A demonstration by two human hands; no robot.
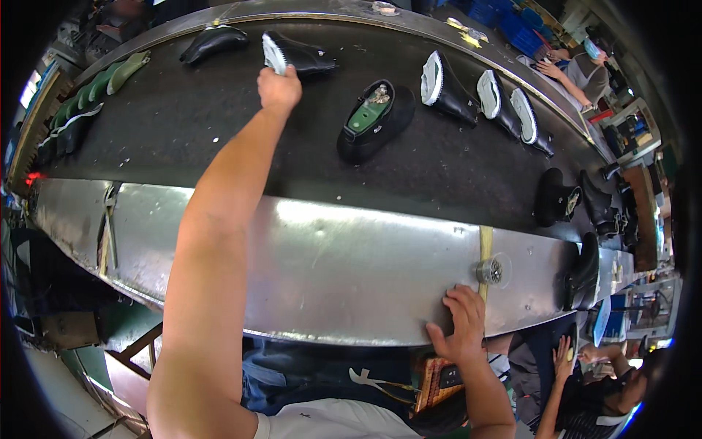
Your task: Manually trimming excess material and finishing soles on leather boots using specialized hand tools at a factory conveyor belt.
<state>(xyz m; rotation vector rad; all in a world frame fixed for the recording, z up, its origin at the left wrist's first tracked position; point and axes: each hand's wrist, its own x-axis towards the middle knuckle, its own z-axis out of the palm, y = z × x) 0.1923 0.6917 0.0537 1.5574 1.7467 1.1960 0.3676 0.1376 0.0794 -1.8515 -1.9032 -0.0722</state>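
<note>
Stretched far forward, my left hand (280, 88) is closed round the near end of a black shoe upper (303, 57) lying on its side, with its white underside turned left. That upper rests on a dark belt (241, 161). My right hand (462, 322) is at the front edge of the metal ledge (329, 271), fingers apart, holding nothing. Just beyond its fingertips stands a small clear cup (494, 271) of small metal pieces. Between the hands, farther in, a black shoe (376, 121) with a green last inside sits upright on the belt.
More black uppers with white undersides (431, 78) lie at the right of the belt, another (213, 44) at the far left. Several green lasts (95, 91) line the left end. A black boot (583, 272) stands on the ledge. Pincers (380, 384) lie below me. Co-workers sit right.
</note>
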